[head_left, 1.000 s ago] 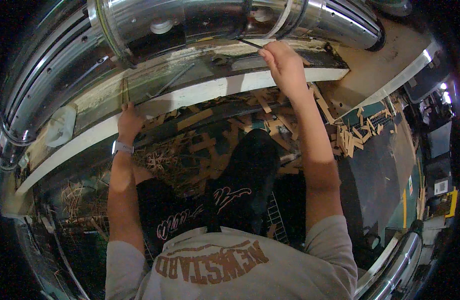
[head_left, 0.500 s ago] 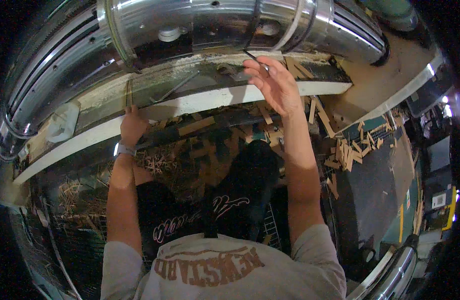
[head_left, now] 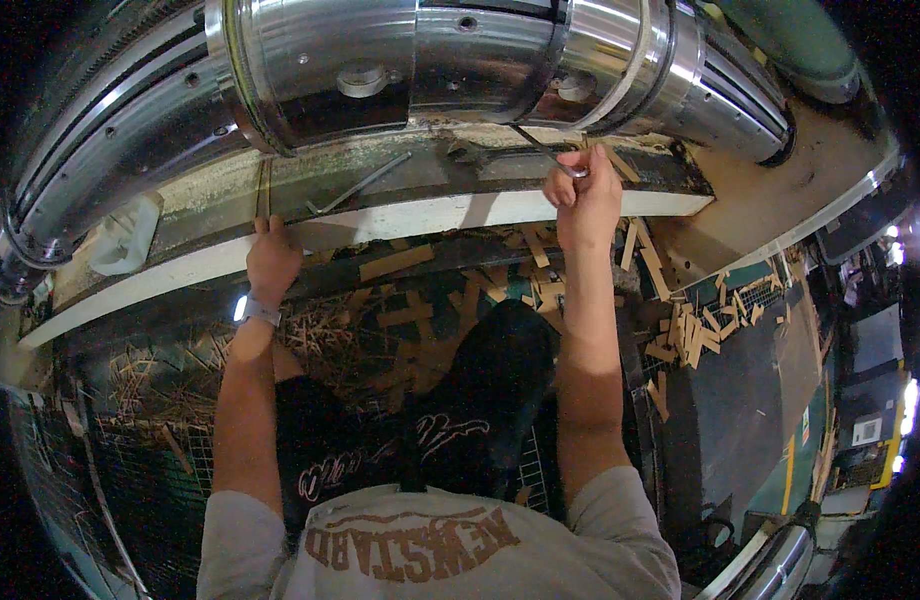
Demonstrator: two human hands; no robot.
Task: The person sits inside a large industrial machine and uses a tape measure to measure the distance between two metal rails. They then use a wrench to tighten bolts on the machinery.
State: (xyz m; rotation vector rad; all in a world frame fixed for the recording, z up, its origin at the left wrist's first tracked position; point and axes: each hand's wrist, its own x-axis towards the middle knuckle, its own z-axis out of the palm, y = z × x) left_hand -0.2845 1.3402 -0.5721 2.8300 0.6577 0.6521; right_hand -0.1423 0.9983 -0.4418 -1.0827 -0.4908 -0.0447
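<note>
Head view shows the person's right hand (head_left: pixel 587 195) with a narrow grip, holding a thin dark rod (head_left: pixel 542 146), whose far end is at the lower side of a big shiny cylinder (head_left: pixel 480 65). The left hand (head_left: pixel 273 258) is at the front of a ledge (head_left: pixel 405 187), its fingertips by the near end of a slim stick (head_left: pixel 264 188), but whether its grip is closed cannot be told. Between the hands, an L-shaped bar (head_left: pixel 365 183) and a dark wrench (head_left: pixel 467 152) lie on the ledge.
</note>
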